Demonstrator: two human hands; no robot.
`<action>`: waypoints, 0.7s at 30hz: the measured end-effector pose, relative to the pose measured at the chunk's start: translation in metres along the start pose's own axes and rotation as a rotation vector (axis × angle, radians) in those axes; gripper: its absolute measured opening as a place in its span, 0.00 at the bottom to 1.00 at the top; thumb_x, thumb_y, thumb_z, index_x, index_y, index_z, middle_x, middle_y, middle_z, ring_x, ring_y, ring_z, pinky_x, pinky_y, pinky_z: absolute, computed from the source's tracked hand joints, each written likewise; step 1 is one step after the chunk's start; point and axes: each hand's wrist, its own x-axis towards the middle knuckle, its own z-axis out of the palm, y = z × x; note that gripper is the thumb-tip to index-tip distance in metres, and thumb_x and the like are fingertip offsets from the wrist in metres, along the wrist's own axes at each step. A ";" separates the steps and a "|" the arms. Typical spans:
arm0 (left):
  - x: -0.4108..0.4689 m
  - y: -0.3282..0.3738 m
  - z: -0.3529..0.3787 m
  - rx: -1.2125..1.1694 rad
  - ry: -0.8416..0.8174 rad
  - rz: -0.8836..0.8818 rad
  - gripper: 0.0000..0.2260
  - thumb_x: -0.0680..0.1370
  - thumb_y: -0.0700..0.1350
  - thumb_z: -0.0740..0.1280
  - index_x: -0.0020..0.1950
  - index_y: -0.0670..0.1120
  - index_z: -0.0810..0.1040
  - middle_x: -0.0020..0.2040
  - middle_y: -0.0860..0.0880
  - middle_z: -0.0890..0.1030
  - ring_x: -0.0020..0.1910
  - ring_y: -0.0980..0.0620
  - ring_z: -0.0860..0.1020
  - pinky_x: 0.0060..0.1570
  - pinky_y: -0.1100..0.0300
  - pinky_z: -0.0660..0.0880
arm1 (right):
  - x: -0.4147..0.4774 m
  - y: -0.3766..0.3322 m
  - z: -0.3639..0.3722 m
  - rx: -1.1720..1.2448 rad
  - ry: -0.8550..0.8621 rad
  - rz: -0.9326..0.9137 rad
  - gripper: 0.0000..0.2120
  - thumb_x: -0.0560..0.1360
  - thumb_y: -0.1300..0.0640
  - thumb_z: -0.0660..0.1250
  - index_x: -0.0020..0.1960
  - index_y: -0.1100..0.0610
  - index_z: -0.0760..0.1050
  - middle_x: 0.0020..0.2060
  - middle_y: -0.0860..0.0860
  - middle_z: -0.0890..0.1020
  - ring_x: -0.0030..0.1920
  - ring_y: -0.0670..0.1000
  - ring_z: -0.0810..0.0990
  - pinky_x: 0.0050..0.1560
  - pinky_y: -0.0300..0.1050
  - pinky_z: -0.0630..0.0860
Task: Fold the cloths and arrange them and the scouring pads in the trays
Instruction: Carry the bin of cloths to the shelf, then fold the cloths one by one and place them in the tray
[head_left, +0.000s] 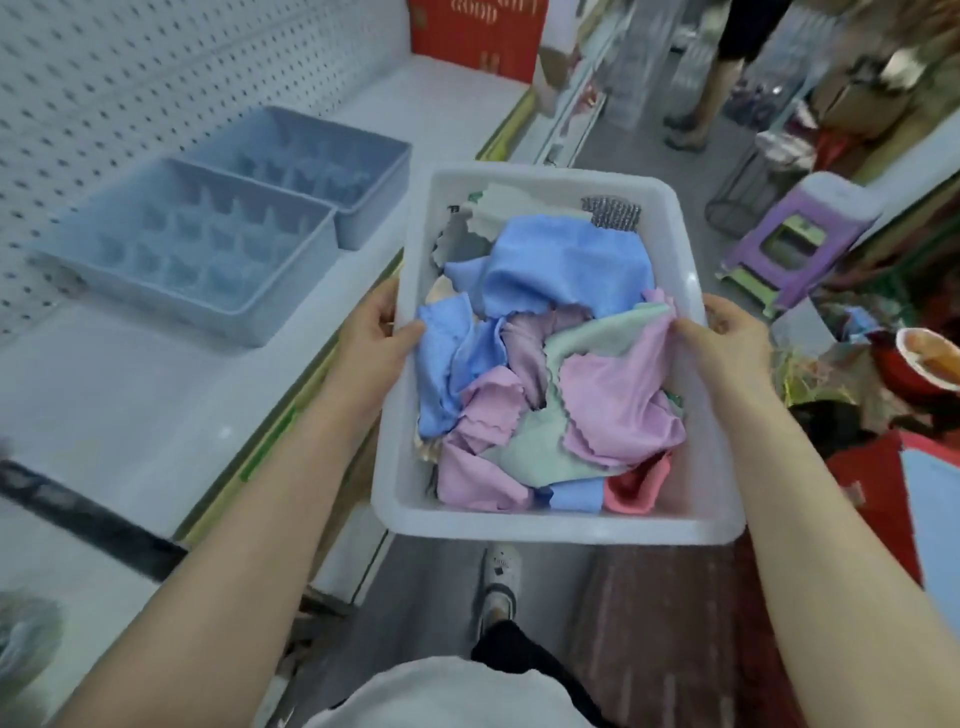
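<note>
1. White pegboard (104, 78) backs a white shop shelf (130, 395) on the left. An aisle floor runs along on the right.
2. Two blue-grey trays with small compartments sit side by side on the shelf. The near tray (291, 317) touches the far tray (374, 228).
3. A white plastic bin (550, 530) is held over the aisle, just right of the shelf edge.
4. The left hand (379, 332) is clamped on the bin's left rim, thumb inside and fingers outside.
5. The right hand (727, 338) has the same grip on the right rim, and its thumb touches a pink cloth (613, 395).
6. Crumpled cloths fill the bin: a large blue cloth (566, 265) toward the far end, with pink, lilac, pale green and one red cloth nearer.
7. A metallic scouring pad (613, 213) lies in the bin's far right corner.
8. A purple stool (800, 234) stands on the right, and a red box (478, 31) sits at the shelf's far end.
</note>
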 end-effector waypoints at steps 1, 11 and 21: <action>0.026 0.008 0.008 -0.014 0.023 0.006 0.19 0.77 0.31 0.63 0.63 0.49 0.77 0.54 0.49 0.83 0.50 0.54 0.81 0.52 0.57 0.78 | 0.035 -0.011 0.006 0.009 -0.018 -0.025 0.21 0.60 0.38 0.70 0.51 0.43 0.81 0.42 0.44 0.84 0.44 0.48 0.82 0.52 0.50 0.80; 0.245 0.043 0.059 -0.155 0.125 -0.029 0.20 0.79 0.29 0.60 0.63 0.52 0.73 0.46 0.55 0.83 0.43 0.60 0.81 0.47 0.64 0.78 | 0.324 -0.137 0.081 -0.147 -0.181 -0.244 0.17 0.67 0.45 0.70 0.55 0.44 0.81 0.47 0.47 0.85 0.50 0.50 0.82 0.55 0.51 0.79; 0.409 0.040 0.035 -0.135 0.350 -0.131 0.19 0.80 0.35 0.65 0.70 0.43 0.67 0.42 0.45 0.76 0.38 0.53 0.77 0.31 0.67 0.76 | 0.492 -0.220 0.213 -0.252 -0.343 -0.408 0.18 0.74 0.51 0.67 0.63 0.48 0.79 0.47 0.50 0.80 0.53 0.53 0.78 0.57 0.48 0.75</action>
